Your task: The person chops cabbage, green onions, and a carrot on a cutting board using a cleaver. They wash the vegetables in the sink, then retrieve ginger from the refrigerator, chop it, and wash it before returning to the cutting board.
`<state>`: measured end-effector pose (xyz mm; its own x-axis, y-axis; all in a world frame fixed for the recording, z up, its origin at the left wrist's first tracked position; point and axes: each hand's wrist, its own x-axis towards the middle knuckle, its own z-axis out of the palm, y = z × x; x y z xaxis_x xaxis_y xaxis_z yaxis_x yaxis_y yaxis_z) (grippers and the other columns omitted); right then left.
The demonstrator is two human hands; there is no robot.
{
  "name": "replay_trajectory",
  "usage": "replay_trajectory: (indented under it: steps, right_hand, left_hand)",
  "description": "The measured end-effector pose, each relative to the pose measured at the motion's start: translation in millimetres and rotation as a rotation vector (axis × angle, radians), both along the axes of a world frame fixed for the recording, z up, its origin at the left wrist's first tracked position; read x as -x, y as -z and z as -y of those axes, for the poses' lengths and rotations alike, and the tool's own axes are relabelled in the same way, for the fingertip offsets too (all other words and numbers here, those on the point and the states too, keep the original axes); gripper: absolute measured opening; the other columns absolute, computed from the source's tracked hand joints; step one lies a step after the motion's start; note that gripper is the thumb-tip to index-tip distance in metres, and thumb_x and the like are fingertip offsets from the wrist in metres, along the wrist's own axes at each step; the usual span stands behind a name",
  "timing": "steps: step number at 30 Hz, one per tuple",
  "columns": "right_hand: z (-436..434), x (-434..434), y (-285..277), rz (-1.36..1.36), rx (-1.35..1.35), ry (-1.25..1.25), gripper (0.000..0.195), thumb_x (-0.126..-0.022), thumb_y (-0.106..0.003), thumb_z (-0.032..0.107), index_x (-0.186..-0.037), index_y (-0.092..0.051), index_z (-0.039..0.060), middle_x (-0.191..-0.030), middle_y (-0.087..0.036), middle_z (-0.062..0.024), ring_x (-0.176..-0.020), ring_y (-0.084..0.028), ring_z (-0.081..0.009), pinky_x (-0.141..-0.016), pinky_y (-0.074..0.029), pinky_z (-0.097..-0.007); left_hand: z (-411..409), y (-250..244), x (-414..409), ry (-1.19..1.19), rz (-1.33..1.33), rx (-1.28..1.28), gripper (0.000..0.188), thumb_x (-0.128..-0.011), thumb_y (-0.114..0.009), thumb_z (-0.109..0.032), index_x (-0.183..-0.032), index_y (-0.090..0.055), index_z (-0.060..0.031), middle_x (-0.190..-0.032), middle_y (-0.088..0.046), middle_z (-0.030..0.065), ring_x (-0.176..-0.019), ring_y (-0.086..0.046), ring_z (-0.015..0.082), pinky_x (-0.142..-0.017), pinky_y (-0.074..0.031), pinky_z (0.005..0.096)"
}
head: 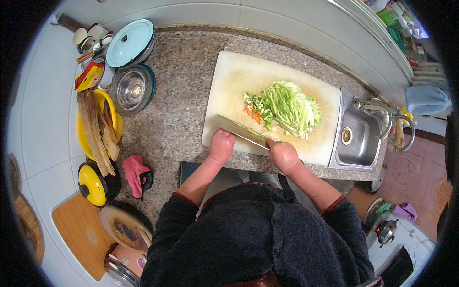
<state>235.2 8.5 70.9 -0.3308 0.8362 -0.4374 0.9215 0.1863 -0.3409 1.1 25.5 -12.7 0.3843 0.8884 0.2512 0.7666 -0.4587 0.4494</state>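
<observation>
My right hand (284, 156) is closed around the handle of a kitchen cleaver (241, 130), its wide blade slanting up to the left over the front of a white cutting board (229, 79). My left hand (222, 145) is at the blade's far end, its fingertips partly hidden by the steel. A few green and orange bits show along the blade. Beyond it lies a heap of pale green shredded vegetable (292, 109). Chopped green pieces (263, 106) and orange-red strips (253, 115) lie left of the heap.
A steel sink (358, 140) with a curved faucet (389, 122) adjoins the board's right side. Along the left wall stand a blue-lidded pot (129, 43), a glass bowl (133, 91), a yellow basin (83, 132) and a yellow-lidded pot (94, 183). A pink cloth (134, 174) lies nearby.
</observation>
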Motion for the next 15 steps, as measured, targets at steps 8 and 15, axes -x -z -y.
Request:
replay_trajectory:
  steps: [8, 15]
  right_hand:
    - [-9.1, 9.5, -24.1, 0.057, 0.062, -0.048, 0.013, -0.082, -0.052, 0.009, -0.090, -0.059, 0.0013, -0.076, -0.066, -0.0220, -0.072, -0.066, -0.0387, -0.064, -0.053, -0.0504]
    - [-1.9, 6.2, 2.3, 0.021, 0.030, -0.023, 0.017, -0.083, -0.050, 0.009, -0.096, -0.060, 0.0030, -0.074, -0.065, -0.0225, -0.070, -0.065, -0.0399, -0.064, -0.051, -0.0508]
  left_hand:
    - [-1.2, -3.2, -2.0, -0.027, 0.000, -0.047, 0.015, -0.073, -0.057, -0.009, -0.082, -0.068, -0.0041, -0.090, -0.066, 0.0118, -0.088, -0.063, 0.0285, -0.079, -0.052, 0.0379]
    - [1.7, -1.1, -4.8, -0.067, 0.035, -0.048, 0.011, -0.071, -0.060, -0.007, -0.080, -0.067, -0.0040, -0.086, -0.066, 0.0121, -0.084, -0.063, 0.0300, -0.076, -0.052, 0.0400]
